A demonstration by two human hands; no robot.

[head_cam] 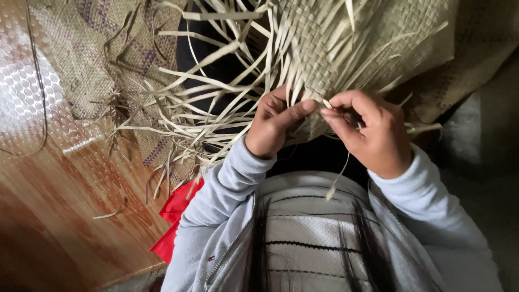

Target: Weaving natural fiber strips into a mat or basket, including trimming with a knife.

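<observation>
A pale woven straw mat (pixel 346 43) hangs over my lap, its edge ending in many loose flat strips (pixel 216 103). My left hand (pixel 275 121) pinches the mat's woven edge between thumb and fingers. Close beside it, almost touching, my right hand (pixel 370 130) grips a thin straw strip (pixel 338 176) whose free end dangles down toward my chest. Both hands meet at the mat's lower edge.
Another woven mat with purple stripes (pixel 108 54) lies on the glossy wooden floor (pixel 59 205) at left. A red cloth (pixel 175 216) sits by my left elbow. A thin cord (pixel 40 92) curves across the floor at far left.
</observation>
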